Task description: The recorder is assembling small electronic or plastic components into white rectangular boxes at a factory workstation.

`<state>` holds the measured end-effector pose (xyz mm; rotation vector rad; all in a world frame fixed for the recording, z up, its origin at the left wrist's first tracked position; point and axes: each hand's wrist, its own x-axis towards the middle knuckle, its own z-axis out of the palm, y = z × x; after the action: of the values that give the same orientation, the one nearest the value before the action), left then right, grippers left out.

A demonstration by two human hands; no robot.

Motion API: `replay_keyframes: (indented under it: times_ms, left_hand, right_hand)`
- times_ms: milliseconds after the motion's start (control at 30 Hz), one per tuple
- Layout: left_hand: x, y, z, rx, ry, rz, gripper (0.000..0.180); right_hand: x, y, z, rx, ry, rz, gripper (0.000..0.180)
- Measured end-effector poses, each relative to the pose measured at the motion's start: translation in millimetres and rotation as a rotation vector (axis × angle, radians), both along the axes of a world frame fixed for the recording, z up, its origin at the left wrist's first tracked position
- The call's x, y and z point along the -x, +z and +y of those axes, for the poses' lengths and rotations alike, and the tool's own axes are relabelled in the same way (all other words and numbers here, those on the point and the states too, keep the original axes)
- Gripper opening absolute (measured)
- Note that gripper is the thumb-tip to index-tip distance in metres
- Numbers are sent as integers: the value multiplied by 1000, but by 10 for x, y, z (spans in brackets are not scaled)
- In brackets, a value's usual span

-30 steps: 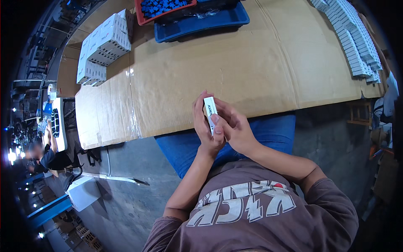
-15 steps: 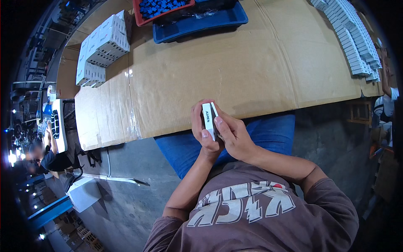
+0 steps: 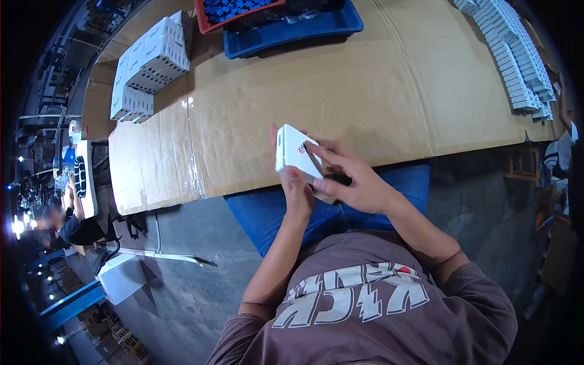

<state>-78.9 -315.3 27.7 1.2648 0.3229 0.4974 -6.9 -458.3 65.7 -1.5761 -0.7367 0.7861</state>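
A small white cardboard box [image 3: 296, 149] with a red mark on its broad face is held over the table's near edge, its face tilted up. My left hand [image 3: 297, 190] grips it from the left and below, with the thumb along its lower edge and the other fingers mostly hidden behind it. My right hand [image 3: 360, 184] is at the box's right end, fingers over the top face and thumb at the lower corner. Something dark shows beneath the right fingers; I cannot make out what it is.
The table [image 3: 255, 115] is covered with cardboard. White boxes [image 3: 159, 55] are stacked at the far left, and long rows of white boxes [image 3: 517, 64] stand at the right. A blue tray [image 3: 292, 38] and a red bin [image 3: 210, 25] of blue pieces sit at the back. A co-worker [image 3: 76, 228] is at the left.
The box has turned from showing its narrow side to showing its broad face, and moved slightly up and left. My right fingers have spread over its face.
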Motion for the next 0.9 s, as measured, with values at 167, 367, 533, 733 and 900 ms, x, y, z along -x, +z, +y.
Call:
replay_keyframes:
  times_ms: [167,367,533,733,900]
  left_hand:
    - [30,233,-54,538,-134,195,90]
    - [120,420,-164,691,-312,255,73]
    - [127,422,-177,627,-308,252,72]
    - [109,431,-177,615,-310,259,71]
    - [-102,719,-533,-166,21,170,80]
  right_hand:
    - [-88,-92,-25,-38,-58,-535,84]
    - [-285,-20,38,-227,-100,-916,89]
    - [-270,-112,79,-329,-126,-949,87]
    - [-271,-235,76,-374,-144,-889,87]
    - [-191,-382,98,-503,-339,-283,84]
